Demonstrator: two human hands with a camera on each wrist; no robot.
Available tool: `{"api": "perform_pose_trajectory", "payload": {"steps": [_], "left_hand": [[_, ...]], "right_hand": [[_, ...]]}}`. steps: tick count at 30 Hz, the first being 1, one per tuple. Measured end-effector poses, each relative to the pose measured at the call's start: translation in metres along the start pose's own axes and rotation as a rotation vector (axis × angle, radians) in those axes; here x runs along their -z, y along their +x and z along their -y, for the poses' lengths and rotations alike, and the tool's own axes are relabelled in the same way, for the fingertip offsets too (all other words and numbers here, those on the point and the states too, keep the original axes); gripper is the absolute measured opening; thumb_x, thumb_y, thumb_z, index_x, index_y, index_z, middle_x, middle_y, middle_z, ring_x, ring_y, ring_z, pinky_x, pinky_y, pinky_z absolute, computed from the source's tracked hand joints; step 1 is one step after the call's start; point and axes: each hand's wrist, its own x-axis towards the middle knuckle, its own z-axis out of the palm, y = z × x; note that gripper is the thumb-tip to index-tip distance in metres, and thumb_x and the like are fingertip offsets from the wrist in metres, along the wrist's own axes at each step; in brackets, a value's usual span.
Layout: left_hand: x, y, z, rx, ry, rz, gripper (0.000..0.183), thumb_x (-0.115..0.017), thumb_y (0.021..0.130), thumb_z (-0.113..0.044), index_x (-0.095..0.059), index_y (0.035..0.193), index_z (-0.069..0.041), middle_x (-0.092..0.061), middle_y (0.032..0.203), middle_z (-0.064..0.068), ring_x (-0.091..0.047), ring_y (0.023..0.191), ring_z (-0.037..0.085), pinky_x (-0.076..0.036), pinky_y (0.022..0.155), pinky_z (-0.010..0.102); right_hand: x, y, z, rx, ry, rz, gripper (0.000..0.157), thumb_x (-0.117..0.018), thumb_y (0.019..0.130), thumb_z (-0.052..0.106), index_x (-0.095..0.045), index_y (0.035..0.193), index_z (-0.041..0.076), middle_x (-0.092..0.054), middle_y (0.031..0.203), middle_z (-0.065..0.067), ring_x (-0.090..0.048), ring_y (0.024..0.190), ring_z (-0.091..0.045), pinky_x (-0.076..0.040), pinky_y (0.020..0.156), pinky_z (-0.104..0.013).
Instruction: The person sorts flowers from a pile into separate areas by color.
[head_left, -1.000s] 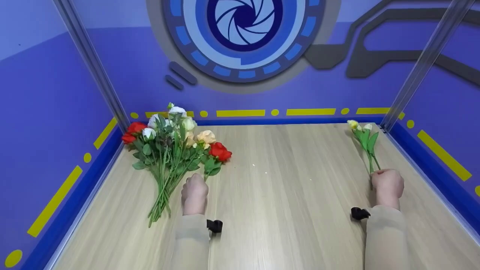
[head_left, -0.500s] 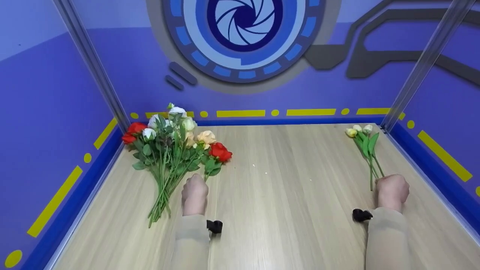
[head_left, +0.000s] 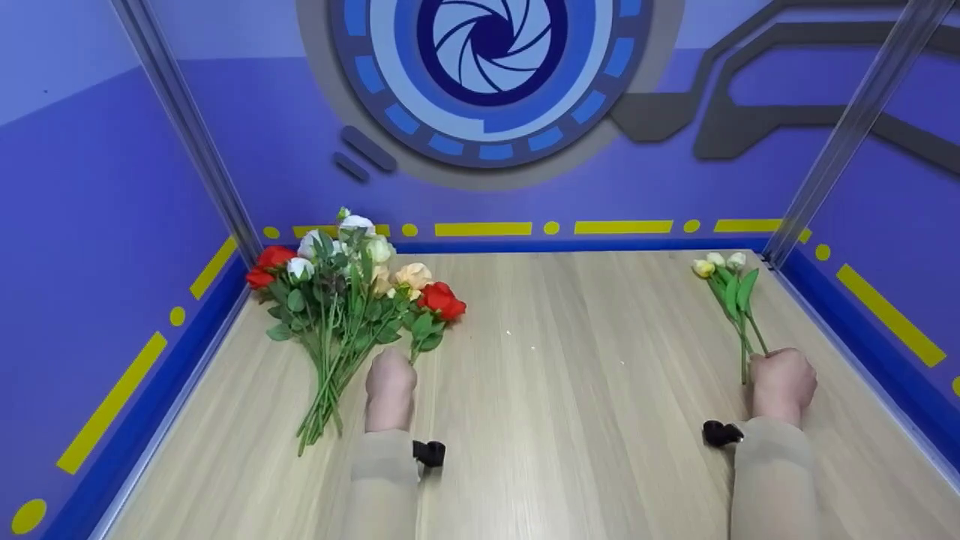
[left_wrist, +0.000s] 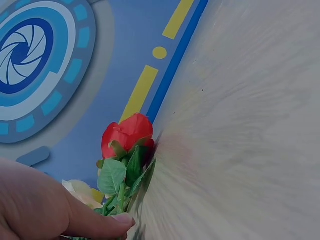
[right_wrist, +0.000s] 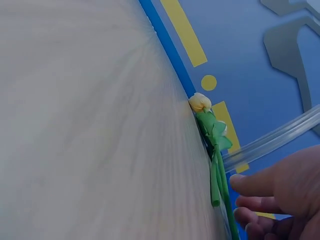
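Note:
On the left of the table lies a bunch of flowers [head_left: 330, 322] with red, white and peach blooms, leafy stems crossing toward the front. Beside its lower right, my left hand [head_left: 391, 382] pinches the stem of a red rose [head_left: 442, 301], whose bloom [left_wrist: 128, 134] rises beyond the thumb in the left wrist view. At the far right, several pale yellow and white tulips [head_left: 731, 289] lie with their green stems toward me. My right hand [head_left: 783, 382] is at the stem ends; its thumb and loosely bent fingers [right_wrist: 252, 184] are spread beside the stems, holding nothing.
A wooden tabletop [head_left: 562, 390] spreads between the two flower groups, with tiny pale specks on it. Blue-purple panels [head_left: 510, 202] enclose the back and sides, joined by corner posts [head_left: 847, 135]. A black wrist camera [head_left: 724, 433] sits on each sleeve.
The tulips have come down nearer the table and their blooms have shifted slightly toward me. My right hand has let go of them and moved a little right. The left hand keeps its place.

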Motion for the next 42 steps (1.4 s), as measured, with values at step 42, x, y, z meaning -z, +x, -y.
{"api": "perform_pose_trajectory", "payload": {"steps": [42], "left_hand": [[-0.035,-0.015,-0.073,-0.090,-1.036,0.100,0.017,-0.072,0.092,0.005,-0.062,0.104,0.011,-0.073,0.083,0.009,-0.069,0.073,0.012,-0.062,0.064,0.024]], "right_hand": [[-0.135,-0.200,0.182,0.605,0.513,0.837,0.024,-0.075,0.094,0.012,-0.076,0.105,-0.010,-0.078,0.090,-0.023,-0.069,0.069,-0.007,-0.060,0.065,-0.024]]}}
